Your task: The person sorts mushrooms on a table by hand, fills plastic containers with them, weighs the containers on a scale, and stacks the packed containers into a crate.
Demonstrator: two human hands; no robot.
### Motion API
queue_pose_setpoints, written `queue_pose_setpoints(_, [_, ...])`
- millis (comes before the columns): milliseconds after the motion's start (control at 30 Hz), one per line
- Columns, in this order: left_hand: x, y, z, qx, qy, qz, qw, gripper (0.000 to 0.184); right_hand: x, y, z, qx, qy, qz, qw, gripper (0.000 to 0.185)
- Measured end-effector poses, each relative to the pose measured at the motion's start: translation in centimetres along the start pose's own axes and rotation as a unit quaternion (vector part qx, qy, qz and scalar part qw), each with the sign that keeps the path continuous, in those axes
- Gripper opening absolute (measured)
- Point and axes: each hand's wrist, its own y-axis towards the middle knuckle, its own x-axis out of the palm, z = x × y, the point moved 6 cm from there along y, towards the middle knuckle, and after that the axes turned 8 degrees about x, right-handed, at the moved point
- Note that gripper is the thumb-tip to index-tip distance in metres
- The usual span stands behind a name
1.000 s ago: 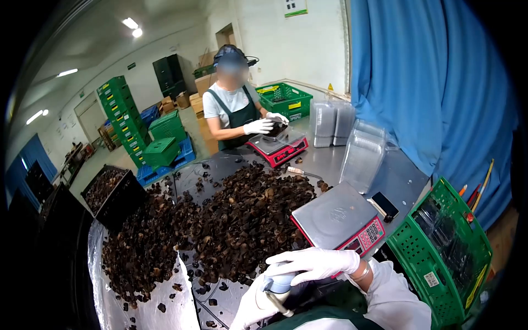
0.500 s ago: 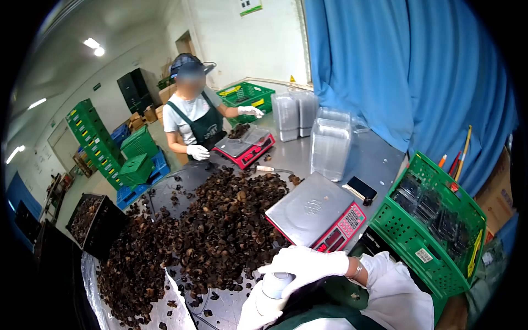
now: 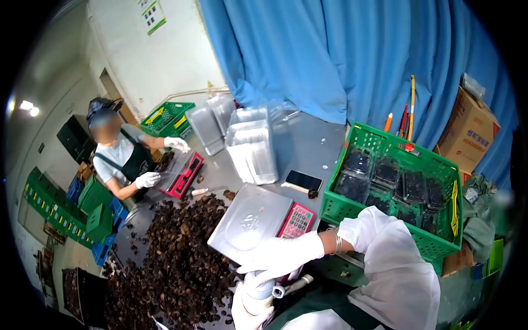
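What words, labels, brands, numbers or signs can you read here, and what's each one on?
"HENGHE", the start of a word, on the cardboard box; its ending and the characters above are too blurred.
Near scale's keypad: markings too small to read.
Far scale: markings too small.
Wall poster: print too blurred.

I'm seeing smooth, lightly shining metal on the scale pan point(image 3: 242, 220), and duller grey metal on the tabletop point(image 3: 311, 146). Clear containers point(image 3: 250, 151) are throwing glossy plastic glare; the green crate point(image 3: 434, 246) is showing harder-looking plastic. The pile point(image 3: 176, 258) is looking rough, the curtain point(image 3: 379, 49) is hanging as soft matt cloth, the carton point(image 3: 470, 132) is reading matt cardboard, and the phone screen point(image 3: 303, 180) is looking glossy.
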Motion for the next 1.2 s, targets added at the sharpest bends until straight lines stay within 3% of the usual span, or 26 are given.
queue_pose_setpoints(67, [1.7,2.4,0.1,0.003,-0.002,-0.015,1.000,0.102,-3.1,-2.7,0.5,-0.082,0.064,0.013,0.994,0.054])
queue_pose_setpoints(167, [4.1,5.5,-0.2,0.006,-0.008,-0.036,0.999,0.103,-4.3,-5.6,2.6,-0.094,0.080,-0.042,0.991,0.055])
queue_pose_setpoints(267, [6.3,7.5,-0.7,0.004,-0.009,-0.045,0.999,0.103,-5.3,-7.4,4.4,-0.152,0.014,-0.029,0.988,0.057])
queue_pose_setpoints(333, [7.6,8.8,-1.0,0.003,-0.011,-0.047,0.999,0.103,-6.6,-8.0,6.7,0.150,0.002,-0.133,0.980,0.062])
queue_pose_setpoints(367, [8.0,9.3,-1.1,-0.001,-0.012,-0.047,0.999,0.104,-6.4,-8.1,8.3,0.203,-0.010,-0.152,0.967,0.073])
queue_pose_setpoints(400, [8.5,9.8,-1.3,-0.002,-0.011,-0.046,0.999,0.104,-6.7,-8.5,9.5,0.201,-0.009,-0.154,0.967,0.073])
queue_pose_setpoints(467, [9.1,11.0,-1.3,-0.004,-0.013,-0.043,0.999,0.104,-8.7,-9.3,10.3,0.058,0.108,-0.073,0.990,0.079])
queue_pose_setpoints(500, [9.4,11.5,-1.3,-0.003,-0.014,-0.042,0.999,0.104,-9.8,-10.0,9.4,-0.072,0.089,-0.009,0.993,0.084])
queue_pose_setpoints(533, [9.5,12.0,-1.2,-0.007,-0.019,-0.042,0.999,0.104,-9.9,-10.0,9.8,-0.076,0.094,-0.017,0.993,0.084])
queue_pose_setpoints(600, [9.7,12.6,-1.3,-0.001,-0.020,-0.039,0.999,0.105,-9.9,-10.1,9.1,-0.190,0.063,-0.010,0.980,0.085])
queue_pose_setpoints(667, [9.6,13.3,-1.8,0.010,0.000,-0.022,1.000,0.105,-9.0,-8.8,10.7,-0.163,0.063,0.014,0.984,0.076])
queue_pose_setpoints(700, [9.3,13.5,-2.2,0.015,0.076,0.060,0.995,0.100,-9.9,-8.5,11.5,-0.052,0.039,0.054,0.996,0.071])
queue_pose_setpoints(733, [8.8,13.5,-1.6,0.051,0.225,0.092,0.969,0.097,-10.6,-8.4,12.7,0.061,0.014,0.094,0.994,0.066])
queue_pose_setpoints(767, [8.4,13.4,-0.9,0.070,0.372,0.134,0.916,0.094,-10.5,-8.3,13.8,0.039,-0.024,0.171,0.984,0.064])
queue_pose_setpoints(800, [8.2,13.9,-1.1,0.086,0.318,0.139,0.934,0.094,-11.0,-8.0,14.3,0.048,-0.012,0.151,0.987,0.072])
queue_pose_setpoints(867, [8.3,14.3,-2.2,0.023,0.204,0.134,0.969,0.090,-11.4,-7.9,15.8,0.123,0.028,0.030,0.992,0.074])
queue_pose_setpoints(900, [8.4,14.6,-1.4,0.022,0.206,0.135,0.969,0.090,-12.2,-8.2,15.7,0.121,0.029,0.029,0.992,0.074])
queue_pose_setpoints(967, [8.6,15.2,-0.3,0.002,0.196,0.120,0.973,0.088,-13.8,-9.2,13.8,-0.047,0.101,0.069,0.991,0.074])
queue_pose_setpoints(1067, [9.1,16.4,-0.6,0.013,0.106,0.123,0.987,0.090,-13.4,-8.0,14.5,-0.007,0.045,0.090,0.995,0.069])
queue_pose_setpoints(1100, [9.2,17.1,-0.4,0.027,0.090,0.112,0.989,0.091,-14.4,-7.9,13.8,-0.056,0.053,0.159,0.984,0.071])
queue_pose_setpoints(1200, [9.6,18.4,1.5,0.073,0.147,0.123,0.979,0.089,-16.7,-8.4,13.5,-0.034,-0.042,0.173,0.983,0.066])
